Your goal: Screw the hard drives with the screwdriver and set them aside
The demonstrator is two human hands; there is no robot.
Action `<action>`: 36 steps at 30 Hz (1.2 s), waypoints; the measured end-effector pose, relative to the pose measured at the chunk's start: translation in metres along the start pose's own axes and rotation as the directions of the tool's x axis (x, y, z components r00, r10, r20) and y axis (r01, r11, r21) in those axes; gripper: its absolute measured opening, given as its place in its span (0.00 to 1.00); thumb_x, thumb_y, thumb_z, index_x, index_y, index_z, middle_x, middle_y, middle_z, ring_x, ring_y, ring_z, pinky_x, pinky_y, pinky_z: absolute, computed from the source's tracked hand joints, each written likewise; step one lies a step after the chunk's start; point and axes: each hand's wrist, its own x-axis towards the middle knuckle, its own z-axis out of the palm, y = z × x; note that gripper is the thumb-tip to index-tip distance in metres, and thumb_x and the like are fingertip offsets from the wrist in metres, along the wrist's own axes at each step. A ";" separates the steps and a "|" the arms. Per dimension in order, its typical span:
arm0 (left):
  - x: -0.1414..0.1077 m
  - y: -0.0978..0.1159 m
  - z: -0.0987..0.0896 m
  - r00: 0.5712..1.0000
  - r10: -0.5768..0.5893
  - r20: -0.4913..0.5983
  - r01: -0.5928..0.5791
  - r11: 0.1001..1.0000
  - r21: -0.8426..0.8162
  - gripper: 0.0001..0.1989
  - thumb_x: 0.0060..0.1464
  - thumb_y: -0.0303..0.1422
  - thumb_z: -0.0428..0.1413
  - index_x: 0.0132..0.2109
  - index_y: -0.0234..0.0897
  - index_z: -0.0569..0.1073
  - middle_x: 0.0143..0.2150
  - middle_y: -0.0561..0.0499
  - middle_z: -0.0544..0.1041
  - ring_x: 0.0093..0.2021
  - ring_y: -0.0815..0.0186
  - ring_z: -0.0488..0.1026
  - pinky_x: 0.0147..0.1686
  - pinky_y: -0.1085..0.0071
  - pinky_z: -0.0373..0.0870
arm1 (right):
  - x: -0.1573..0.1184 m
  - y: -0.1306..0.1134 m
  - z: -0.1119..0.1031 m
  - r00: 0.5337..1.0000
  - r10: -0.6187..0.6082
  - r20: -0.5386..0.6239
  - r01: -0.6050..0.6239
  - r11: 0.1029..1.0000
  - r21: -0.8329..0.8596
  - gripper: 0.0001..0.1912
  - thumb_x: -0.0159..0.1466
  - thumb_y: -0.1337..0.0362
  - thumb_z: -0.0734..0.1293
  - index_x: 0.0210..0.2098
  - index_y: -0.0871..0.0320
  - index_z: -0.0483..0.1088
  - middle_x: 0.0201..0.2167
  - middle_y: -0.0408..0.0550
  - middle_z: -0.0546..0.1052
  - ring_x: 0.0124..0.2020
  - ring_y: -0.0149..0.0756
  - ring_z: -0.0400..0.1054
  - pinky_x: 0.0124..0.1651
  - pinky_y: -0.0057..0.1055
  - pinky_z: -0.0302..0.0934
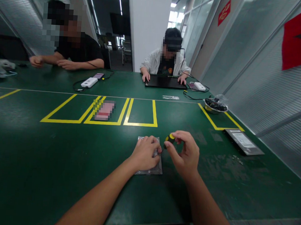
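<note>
A flat silvery metal drive lies on the green table in front of me. My left hand rests on top of it, fingers curled; whether anything is pinched under the fingertips is hidden. Just right of the drive, my right hand holds a short yellow-and-black screwdriver between thumb and fingers. Its shaft slants down toward the drive's right edge, near my left fingertips. The exact contact of the tip cannot be made out.
Another drive with a white label lies at right, beside small loose screws. Beyond are a metal bowl of dark parts, yellow tape outlines and a pixelated pink item. Two people sit across; one touches a black panel.
</note>
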 end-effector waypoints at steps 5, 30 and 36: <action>0.000 0.001 0.000 1.000 -0.011 -0.002 0.010 1.000 -0.009 0.09 0.49 0.33 0.56 0.41 0.42 0.71 0.48 0.49 0.67 0.50 0.54 0.63 0.51 0.56 0.60 | 0.001 -0.001 0.000 1.000 0.011 -0.007 -0.011 1.000 -0.024 0.16 0.57 0.71 0.71 0.44 0.54 0.68 0.38 0.45 0.72 0.36 0.33 0.65 0.36 0.33 0.62; -0.041 -0.019 -0.034 1.000 0.012 -0.012 -0.010 0.990 0.138 0.10 0.57 0.36 0.55 0.45 0.39 0.71 0.46 0.46 0.72 0.47 0.55 0.66 0.46 0.60 0.63 | -0.002 0.013 0.000 0.968 0.213 -0.135 -0.219 0.975 -0.028 0.16 0.62 0.63 0.67 0.50 0.55 0.70 0.36 0.45 0.69 0.31 0.31 0.64 0.35 0.32 0.63; -0.059 -0.039 -0.027 0.994 -0.067 -0.083 0.062 0.997 -0.056 0.09 0.55 0.35 0.56 0.43 0.39 0.70 0.42 0.49 0.72 0.42 0.60 0.68 0.42 0.65 0.64 | -0.005 0.002 0.013 0.968 0.248 -0.041 -0.245 0.967 0.078 0.13 0.64 0.63 0.64 0.48 0.55 0.68 0.41 0.49 0.70 0.36 0.32 0.67 0.37 0.32 0.66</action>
